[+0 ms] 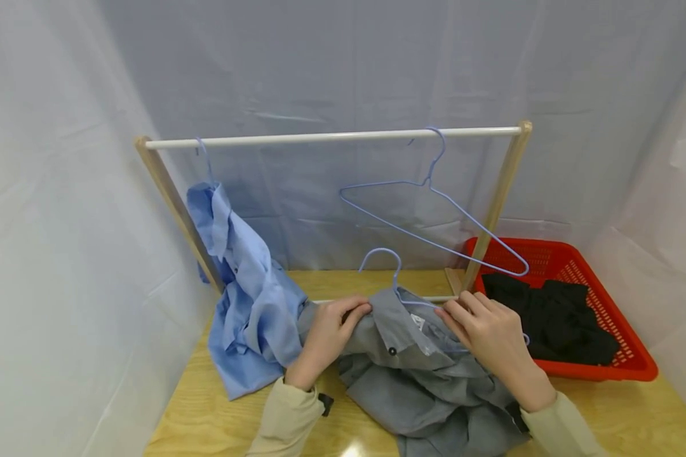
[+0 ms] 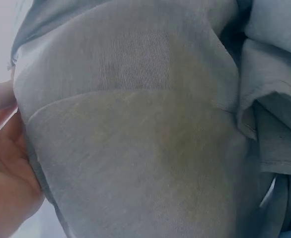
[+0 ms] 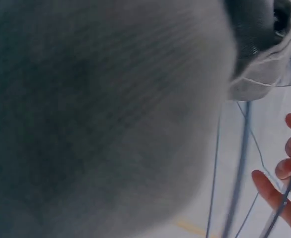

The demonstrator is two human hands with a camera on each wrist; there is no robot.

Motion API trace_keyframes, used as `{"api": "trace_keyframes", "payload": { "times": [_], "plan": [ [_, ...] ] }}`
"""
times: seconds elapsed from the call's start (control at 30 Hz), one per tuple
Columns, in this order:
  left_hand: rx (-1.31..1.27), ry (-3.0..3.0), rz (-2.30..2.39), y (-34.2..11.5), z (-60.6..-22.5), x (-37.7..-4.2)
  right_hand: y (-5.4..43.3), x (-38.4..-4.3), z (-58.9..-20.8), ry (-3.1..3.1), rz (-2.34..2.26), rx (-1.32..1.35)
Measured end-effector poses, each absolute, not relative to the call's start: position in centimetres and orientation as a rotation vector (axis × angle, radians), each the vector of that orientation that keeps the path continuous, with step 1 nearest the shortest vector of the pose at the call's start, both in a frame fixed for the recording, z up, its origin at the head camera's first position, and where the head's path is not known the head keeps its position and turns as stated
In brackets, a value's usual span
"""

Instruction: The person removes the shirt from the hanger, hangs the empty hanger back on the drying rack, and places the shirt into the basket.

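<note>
A grey shirt [image 1: 411, 387] with a dark button at its collar lies bunched in front of me. From its collar rises the hook of a lavender wire hanger [image 1: 397, 263]; the hanger's left side is hidden under the cloth, while its right side is bare. My left hand [image 1: 331, 333] pinches the shirt's shoulder beside the collar, and the left wrist view shows the fingers [image 2: 9, 139] at the cloth's edge. With curled fingers my right hand [image 1: 488, 336] grips the hanger's bare right arm; in the right wrist view the wire [image 3: 289, 193] crosses in front of these fingers.
A white-railed rack [image 1: 320, 136] stands behind. A blue shirt [image 1: 251, 285] hangs at its left, its lower part on the wooden table [image 1: 183, 419]. A bare lavender hanger [image 1: 429, 181] hangs at the right. Dark clothing [image 1: 560, 320] lies in a red basket [image 1: 634, 343].
</note>
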State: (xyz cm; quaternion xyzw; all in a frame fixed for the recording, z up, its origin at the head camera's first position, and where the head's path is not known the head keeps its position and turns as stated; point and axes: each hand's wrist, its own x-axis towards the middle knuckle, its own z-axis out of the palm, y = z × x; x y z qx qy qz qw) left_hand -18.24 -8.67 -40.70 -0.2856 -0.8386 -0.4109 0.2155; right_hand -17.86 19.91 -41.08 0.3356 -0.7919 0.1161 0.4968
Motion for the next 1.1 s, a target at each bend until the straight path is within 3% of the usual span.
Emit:
{"api": "trace_keyframes", "payload": {
  "times": [1.1],
  "plan": [
    [-0.807,-2.321,-1.173,-9.03,-41.58,-18.22,19.73,-18.33,-41.38,-1.871,0.277,0.759]
  ]
}}
